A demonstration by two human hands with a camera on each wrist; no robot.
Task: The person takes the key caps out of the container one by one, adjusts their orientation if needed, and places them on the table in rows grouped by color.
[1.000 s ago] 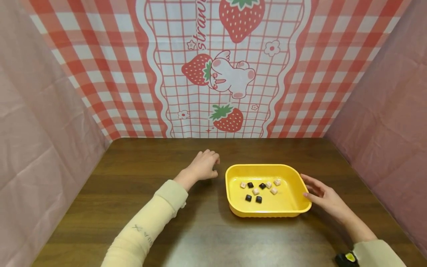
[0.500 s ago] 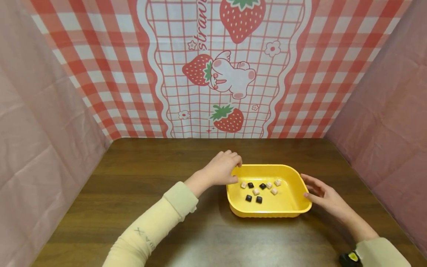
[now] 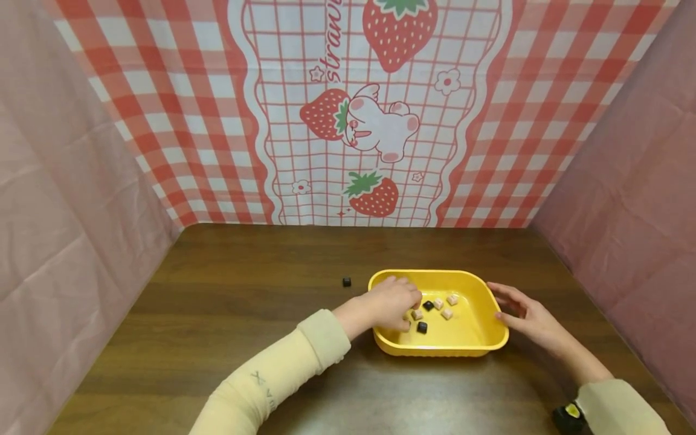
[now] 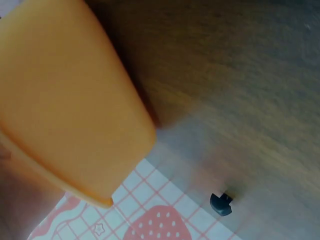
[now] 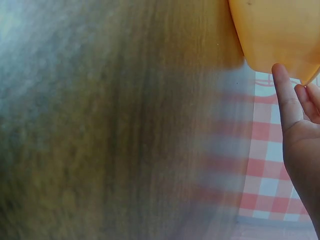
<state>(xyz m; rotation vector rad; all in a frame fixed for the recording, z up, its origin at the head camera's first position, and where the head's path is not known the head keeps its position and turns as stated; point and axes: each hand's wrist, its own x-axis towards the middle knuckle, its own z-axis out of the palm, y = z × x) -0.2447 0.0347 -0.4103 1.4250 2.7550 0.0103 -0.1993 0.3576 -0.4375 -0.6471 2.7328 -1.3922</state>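
A yellow plastic basin (image 3: 467, 329) stands on the table, with small black and beige keycaps scattered on its floor. Reaching over its left side, my left hand (image 3: 383, 305) is inside, thumb and fingers apart above the keycaps; it hides several of them. A black keycap (image 3: 422, 327) lies just right of the thumb, near a beige keycap (image 3: 417, 315). Another black keycap (image 3: 347, 282) rests on the wood left of the basin, and this black keycap (image 4: 221, 204) shows in the left wrist view. My right hand (image 3: 527, 314) touches the basin's right end, thumb (image 5: 287, 95) extended.
The dark wooden table (image 3: 244, 260) runs back to a strawberry-print checked cloth (image 3: 217, 121). Pink cloth (image 3: 625, 151) hangs at the right side, and a matching pink cloth (image 3: 81, 211) at the left. A black device (image 3: 568, 417) sits at my right cuff.
My left hand has moved right from the table beside the basin, over the rim and into it. The black keycap on the table is now uncovered. My right hand has stayed at the basin.
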